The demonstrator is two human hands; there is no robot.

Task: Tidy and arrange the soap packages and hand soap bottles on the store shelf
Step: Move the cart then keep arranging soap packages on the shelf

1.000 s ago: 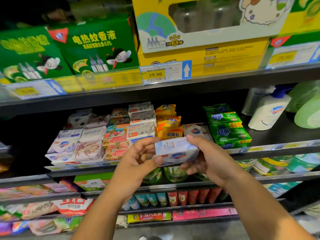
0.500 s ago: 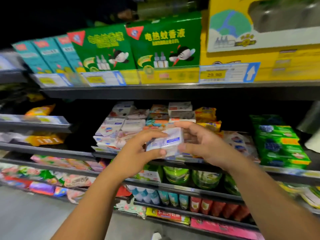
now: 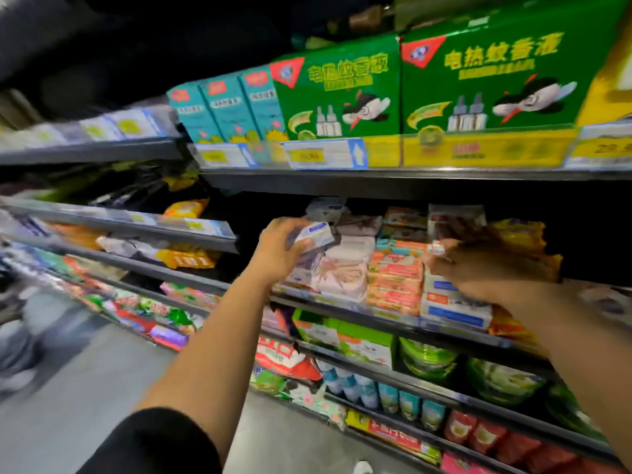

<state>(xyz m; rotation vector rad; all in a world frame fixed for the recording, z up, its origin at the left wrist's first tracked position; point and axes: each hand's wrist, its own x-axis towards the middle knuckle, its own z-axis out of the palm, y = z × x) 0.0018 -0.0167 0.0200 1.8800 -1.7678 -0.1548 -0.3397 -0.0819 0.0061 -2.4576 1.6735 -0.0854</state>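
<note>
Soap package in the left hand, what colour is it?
The soap package is white with a blue label, held in the left hand; head view.

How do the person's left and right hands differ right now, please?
The left hand grips a white-and-blue soap package; the right hand is too blurred to show any grip. The left hand is at the leftmost stack; the right hand lies over the white soap boxes further right. Both reach into the same shelf.
</note>
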